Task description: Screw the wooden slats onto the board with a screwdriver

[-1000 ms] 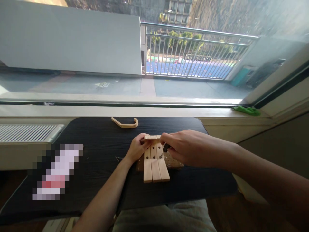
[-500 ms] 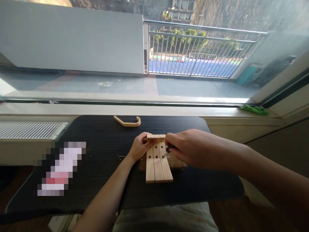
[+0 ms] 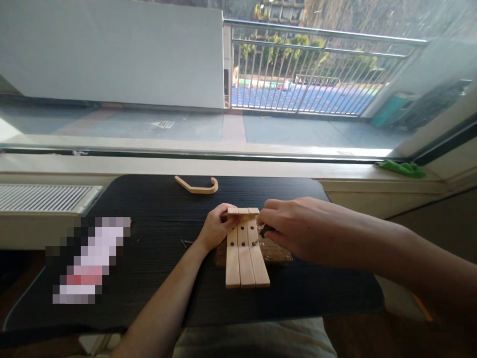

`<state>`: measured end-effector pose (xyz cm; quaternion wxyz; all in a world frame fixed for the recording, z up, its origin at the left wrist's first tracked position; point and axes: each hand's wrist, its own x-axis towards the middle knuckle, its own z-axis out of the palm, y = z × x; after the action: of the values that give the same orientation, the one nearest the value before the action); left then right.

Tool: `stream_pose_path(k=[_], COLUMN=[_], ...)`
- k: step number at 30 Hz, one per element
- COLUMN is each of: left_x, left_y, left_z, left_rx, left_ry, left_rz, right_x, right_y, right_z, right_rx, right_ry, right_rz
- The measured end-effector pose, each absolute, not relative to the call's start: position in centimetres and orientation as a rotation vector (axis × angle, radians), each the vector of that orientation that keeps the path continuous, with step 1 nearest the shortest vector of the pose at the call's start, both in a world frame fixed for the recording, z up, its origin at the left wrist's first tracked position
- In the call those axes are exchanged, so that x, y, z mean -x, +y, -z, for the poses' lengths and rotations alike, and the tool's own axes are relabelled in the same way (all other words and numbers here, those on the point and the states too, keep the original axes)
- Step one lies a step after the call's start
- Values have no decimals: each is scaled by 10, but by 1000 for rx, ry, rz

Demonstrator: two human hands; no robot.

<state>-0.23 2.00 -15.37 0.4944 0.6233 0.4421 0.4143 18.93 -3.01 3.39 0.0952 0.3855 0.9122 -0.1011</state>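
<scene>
Three pale wooden slats (image 3: 246,261) lie side by side on a black table (image 3: 156,219), each with a dark hole near its far end. My left hand (image 3: 216,228) grips the left far corner of the slats, fingers curled round the edge. My right hand (image 3: 294,226) is closed on a small dark tool (image 3: 264,231) whose tip rests at the hole of the right slat. Under the slats lies a brown perforated board (image 3: 278,251), partly hidden by my right hand.
A curved wooden hook-shaped piece (image 3: 197,187) lies at the table's far edge. Small nails or screws (image 3: 184,243) lie left of my left wrist. A blurred pink-white object (image 3: 87,261) sits at the left. A radiator grille (image 3: 44,197) and a window sill with a green cloth (image 3: 400,168) lie beyond.
Both hands stay on the slats; my right hand has shifted slightly at the right slat's hole. The view has drifted a little, so everything sits slightly further right and lower.
</scene>
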Motion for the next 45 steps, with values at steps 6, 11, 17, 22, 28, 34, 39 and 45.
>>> stream_pose_path(k=[6, 11, 17, 22, 28, 34, 39, 45], left_x=[3, 3, 3, 3, 2, 2, 2, 2], left_y=[21, 22, 21, 21, 20, 19, 20, 20], left_z=[154, 156, 155, 157, 155, 153, 155, 158], left_rx=[-1537, -1519, -1522, -1522, -1545, -1627, -1657, -1657], left_ry=[1074, 1049, 1070, 1084, 1084, 1114, 1122, 1094], left_rz=[-1017, -1025, -1016, -1021, -1020, -1016, -1019, -1038], right_x=[-187, -184, -185, -187, -178, -176, -181, -183], right_y=[-27, -27, -31, -33, -30, -29, -27, -32], right_z=[-36, -35, -33, -31, -32, -30, -27, -32], right_rx=[-1048, -1054, -1110, -1129, -1139, -1108, -1059, -1169], right_ry=[2715, 2726, 2702, 2718, 2694, 2735, 2758, 2699], right_rz=[468, 423, 357, 366, 340, 248, 174, 329])
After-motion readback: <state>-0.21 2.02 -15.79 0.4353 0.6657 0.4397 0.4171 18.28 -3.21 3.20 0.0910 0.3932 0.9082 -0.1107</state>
